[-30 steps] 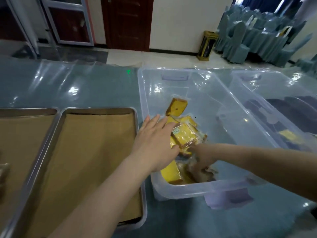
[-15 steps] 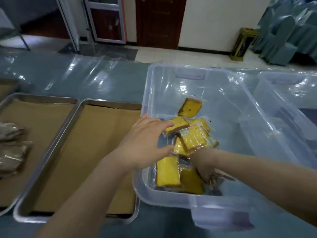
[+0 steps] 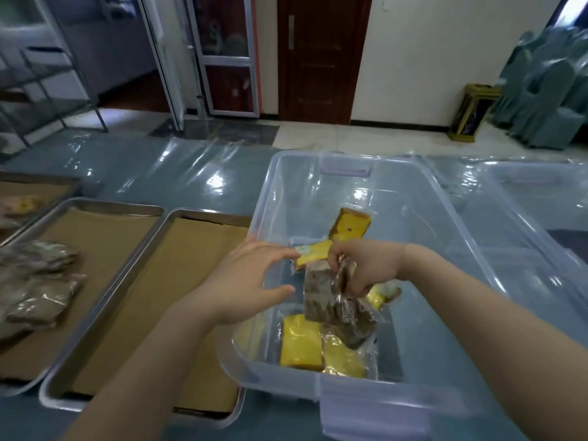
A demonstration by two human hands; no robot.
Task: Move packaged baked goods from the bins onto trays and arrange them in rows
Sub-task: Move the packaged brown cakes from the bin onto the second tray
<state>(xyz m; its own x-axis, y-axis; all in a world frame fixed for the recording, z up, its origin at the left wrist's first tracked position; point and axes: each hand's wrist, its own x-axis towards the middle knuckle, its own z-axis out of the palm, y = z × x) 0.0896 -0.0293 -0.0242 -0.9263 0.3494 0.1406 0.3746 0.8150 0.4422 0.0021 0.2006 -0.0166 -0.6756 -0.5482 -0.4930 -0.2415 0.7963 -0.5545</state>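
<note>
Brown packets (image 3: 331,300) dangle from right hand (image 3: 366,268).

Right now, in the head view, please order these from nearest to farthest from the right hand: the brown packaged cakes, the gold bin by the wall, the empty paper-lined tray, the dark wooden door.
1. Brown packaged cakes: gripped in the right hand, over the clear bin.
2. Paper-lined tray: left of the clear bin.
3. Gold bin: far right, on the floor by the wall.
4. Dark wooden door: in the back wall; too close to the gold bin to rank surely.
</note>
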